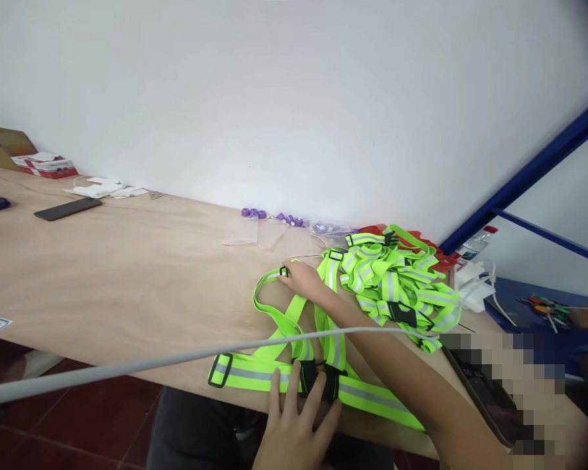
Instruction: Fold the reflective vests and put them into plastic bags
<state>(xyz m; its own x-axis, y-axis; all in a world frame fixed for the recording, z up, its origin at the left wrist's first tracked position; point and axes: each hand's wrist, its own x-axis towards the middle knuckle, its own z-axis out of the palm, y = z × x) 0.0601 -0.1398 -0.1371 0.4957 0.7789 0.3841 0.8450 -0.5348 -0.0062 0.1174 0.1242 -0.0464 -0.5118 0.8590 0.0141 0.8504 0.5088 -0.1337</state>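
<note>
A neon green reflective harness [259,373] with grey stripes lies spread along the table's front edge. My left hand [298,418] rests on its waist strap with fingers spread, over the black buckle [330,385]. Farther up, my right hand [301,277] pinches a shoulder strap at its small black slider, and the strap curves to the left of the hand. A black slider [220,370] sits at the strap's left end. Beside my right forearm is a tangled heap of similar green harnesses [389,281]. My forearm hides part of the harness.
A white cable [176,358] crosses the view in front of the table. Clear bags [242,230] and purple pieces [253,213] lie by the wall. Dark phones are at left [68,209] and right [485,398]. A bottle [477,245] stands near a blue frame [529,166].
</note>
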